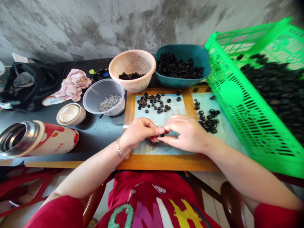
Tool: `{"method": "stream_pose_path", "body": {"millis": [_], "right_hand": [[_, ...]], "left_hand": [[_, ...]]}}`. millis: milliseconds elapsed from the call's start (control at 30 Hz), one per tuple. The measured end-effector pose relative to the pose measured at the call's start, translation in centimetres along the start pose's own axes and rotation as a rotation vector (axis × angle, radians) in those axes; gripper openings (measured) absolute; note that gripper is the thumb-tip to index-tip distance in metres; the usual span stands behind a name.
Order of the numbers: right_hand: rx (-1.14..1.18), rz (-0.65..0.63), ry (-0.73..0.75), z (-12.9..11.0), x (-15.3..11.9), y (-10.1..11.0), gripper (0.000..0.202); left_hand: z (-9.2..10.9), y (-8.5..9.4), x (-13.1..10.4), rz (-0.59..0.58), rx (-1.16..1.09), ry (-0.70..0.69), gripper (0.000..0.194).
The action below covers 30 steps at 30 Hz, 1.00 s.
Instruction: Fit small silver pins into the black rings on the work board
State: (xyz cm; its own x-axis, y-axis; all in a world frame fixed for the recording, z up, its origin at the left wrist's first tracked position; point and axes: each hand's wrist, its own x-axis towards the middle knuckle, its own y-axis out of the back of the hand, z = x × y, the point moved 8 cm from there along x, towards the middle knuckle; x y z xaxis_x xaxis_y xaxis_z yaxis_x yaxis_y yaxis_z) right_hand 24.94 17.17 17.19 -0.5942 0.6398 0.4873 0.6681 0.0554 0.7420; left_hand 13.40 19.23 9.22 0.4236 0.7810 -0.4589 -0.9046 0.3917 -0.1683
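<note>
My left hand (142, 130) and my right hand (186, 133) meet over the pale sheet (140, 148) at the table's front. Between their fingertips is a small round black part (161, 135), pinched from both sides; the fingers partly cover it. Just beyond the hands lie loose black rings with centre holes (155, 100). Right of my right hand is a pile of darker black pieces (209, 121). A clear plastic bowl (91, 98) at the left holds many thin metal pins (110, 103).
Behind stand a pink bowl (131, 85) and a teal basin (182, 83), both holding black parts. A green crate (231, 95) full of black pieces borders the right. Leftward are an open thermos (54, 139), its cup-like lid (71, 114), a pink cloth flower (76, 82) and a black bag (30, 85).
</note>
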Motion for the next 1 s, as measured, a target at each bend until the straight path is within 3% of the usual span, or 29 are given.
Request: {"method": "stream_pose_path", "body": {"millis": [267,433,600,1000], "right_hand": [[0.067,0.076,-0.023,0.2,0.4,1.0,0.013],[0.117,0.101,-0.014,0.9,0.2,1.3,0.009],[0.155,0.071,-0.002,1.1,0.1,1.0,0.006],[0.146,0.043,0.004,0.4,0.2,1.0,0.015]], "left_hand": [[1.4,0.3,-0.2,-0.005,-0.038,-0.174,0.038],[2.0,-0.6,-0.7,-0.077,-0.046,-0.273,0.062],[1.8,-1.4,-0.9,-0.112,0.013,-0.328,0.041],[1.8,-1.7,-1.4,-0.12,0.105,-0.33,0.037]]}}
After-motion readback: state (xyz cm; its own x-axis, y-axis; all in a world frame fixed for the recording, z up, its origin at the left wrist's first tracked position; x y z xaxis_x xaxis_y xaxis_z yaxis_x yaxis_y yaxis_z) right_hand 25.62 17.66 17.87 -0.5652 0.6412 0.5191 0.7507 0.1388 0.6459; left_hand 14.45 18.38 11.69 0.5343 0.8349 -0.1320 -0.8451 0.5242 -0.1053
